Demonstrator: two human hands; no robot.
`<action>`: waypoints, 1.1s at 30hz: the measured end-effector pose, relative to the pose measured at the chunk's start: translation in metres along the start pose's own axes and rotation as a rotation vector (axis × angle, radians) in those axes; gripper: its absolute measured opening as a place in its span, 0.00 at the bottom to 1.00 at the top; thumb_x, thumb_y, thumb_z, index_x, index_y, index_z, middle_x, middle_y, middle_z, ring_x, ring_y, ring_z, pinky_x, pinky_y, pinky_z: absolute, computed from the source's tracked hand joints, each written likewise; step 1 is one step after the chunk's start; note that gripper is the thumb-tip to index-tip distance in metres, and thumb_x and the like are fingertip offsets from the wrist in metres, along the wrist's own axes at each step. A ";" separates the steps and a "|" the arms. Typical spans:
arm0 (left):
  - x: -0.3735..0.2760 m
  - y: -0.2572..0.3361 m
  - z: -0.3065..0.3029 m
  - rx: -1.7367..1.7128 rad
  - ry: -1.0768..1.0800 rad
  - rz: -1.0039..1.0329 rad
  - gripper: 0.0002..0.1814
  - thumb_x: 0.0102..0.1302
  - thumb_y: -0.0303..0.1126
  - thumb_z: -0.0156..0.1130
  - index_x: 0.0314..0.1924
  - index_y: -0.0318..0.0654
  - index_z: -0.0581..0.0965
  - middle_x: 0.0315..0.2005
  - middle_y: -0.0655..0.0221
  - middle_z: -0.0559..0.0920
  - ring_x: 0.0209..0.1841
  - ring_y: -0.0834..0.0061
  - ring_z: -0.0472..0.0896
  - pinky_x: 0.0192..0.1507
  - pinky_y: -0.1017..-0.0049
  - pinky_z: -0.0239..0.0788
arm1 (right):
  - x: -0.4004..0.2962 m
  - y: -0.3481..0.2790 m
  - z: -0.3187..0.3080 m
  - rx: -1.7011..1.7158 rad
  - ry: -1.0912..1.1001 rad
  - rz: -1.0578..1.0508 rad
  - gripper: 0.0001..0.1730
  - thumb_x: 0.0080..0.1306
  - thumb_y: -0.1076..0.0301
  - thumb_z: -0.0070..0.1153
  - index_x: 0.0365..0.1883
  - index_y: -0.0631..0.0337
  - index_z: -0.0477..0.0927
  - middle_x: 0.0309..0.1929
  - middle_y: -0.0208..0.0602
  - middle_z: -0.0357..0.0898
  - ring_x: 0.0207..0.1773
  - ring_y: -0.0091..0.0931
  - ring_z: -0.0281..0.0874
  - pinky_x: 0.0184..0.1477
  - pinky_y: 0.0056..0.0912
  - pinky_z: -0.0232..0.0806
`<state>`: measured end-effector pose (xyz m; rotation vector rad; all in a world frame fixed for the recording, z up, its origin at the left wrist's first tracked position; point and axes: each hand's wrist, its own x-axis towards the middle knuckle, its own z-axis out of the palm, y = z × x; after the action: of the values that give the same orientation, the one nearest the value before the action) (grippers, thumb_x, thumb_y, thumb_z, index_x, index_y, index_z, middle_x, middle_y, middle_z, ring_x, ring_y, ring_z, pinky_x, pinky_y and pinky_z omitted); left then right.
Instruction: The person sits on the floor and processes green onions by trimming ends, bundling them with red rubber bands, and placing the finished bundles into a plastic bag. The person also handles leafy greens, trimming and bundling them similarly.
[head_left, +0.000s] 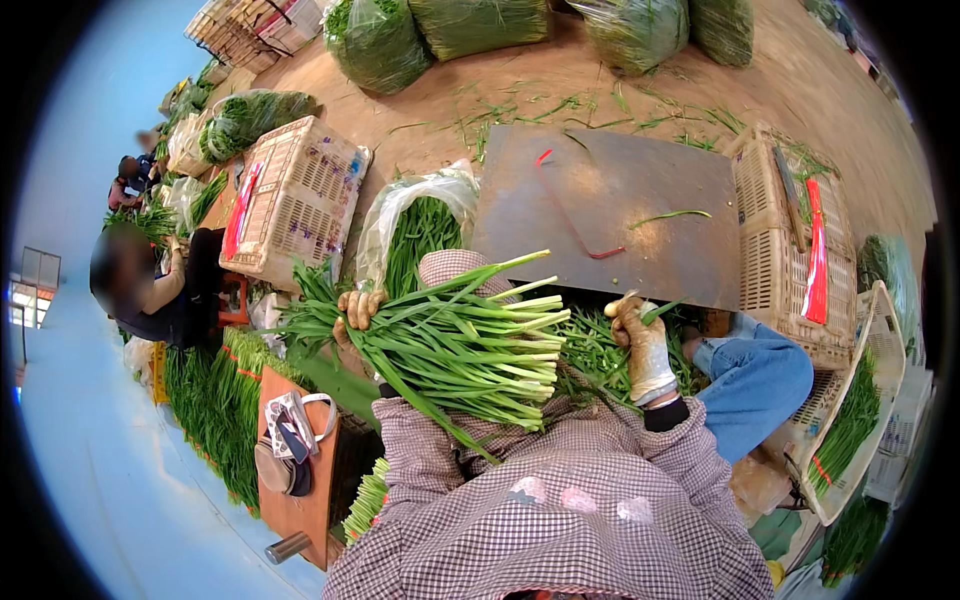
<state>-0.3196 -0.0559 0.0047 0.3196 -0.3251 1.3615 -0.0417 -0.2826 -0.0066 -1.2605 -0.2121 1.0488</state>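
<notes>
My left hand, in a stained glove, grips a large loose bunch of green leafy stalks, probably garlic chives. Their pale cut ends point right, across my lap. My right hand, also gloved, is curled beside my raised knee in jeans, with a piece of green leaf held in it. Loose leaf scraps lie below, between the two hands. Ahead is a low metal-topped table, bearing a bent red tie strip and a single leaf.
Left of the table sit an open plastic bag of greens and a crate with red ties. Another crate at right carries a long blade-like tool and red ties. A co-worker sits at left near bundled greens.
</notes>
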 end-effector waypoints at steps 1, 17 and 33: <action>0.000 0.004 -0.008 -0.004 -0.008 -0.006 0.05 0.66 0.27 0.51 0.39 0.39 0.65 0.24 0.73 0.66 0.29 0.78 0.69 0.45 0.73 0.61 | -0.001 -0.002 -0.001 -0.114 -0.061 0.046 0.16 0.65 0.54 0.61 0.39 0.58 0.81 0.27 0.22 0.76 0.22 0.11 0.63 0.24 0.14 0.55; -0.004 0.005 -0.023 -0.079 -0.015 0.029 0.05 0.66 0.27 0.50 0.39 0.41 0.65 0.25 0.72 0.67 0.29 0.78 0.69 0.46 0.73 0.61 | -0.013 0.007 0.047 0.045 -0.385 0.047 0.21 0.63 0.69 0.61 0.54 0.67 0.75 0.45 0.32 0.80 0.47 0.23 0.76 0.53 0.27 0.68; -0.007 0.000 -0.019 -0.088 0.021 0.079 0.07 0.68 0.31 0.51 0.42 0.38 0.67 0.26 0.72 0.70 0.31 0.75 0.72 0.48 0.70 0.63 | 0.013 -0.022 -0.035 -0.153 -0.092 0.204 0.17 0.69 0.57 0.54 0.44 0.63 0.79 0.33 0.27 0.78 0.23 0.12 0.61 0.24 0.14 0.55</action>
<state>-0.3202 -0.0545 -0.0158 0.2210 -0.3829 1.4222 -0.0001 -0.2951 -0.0053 -1.3946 -0.2411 1.2868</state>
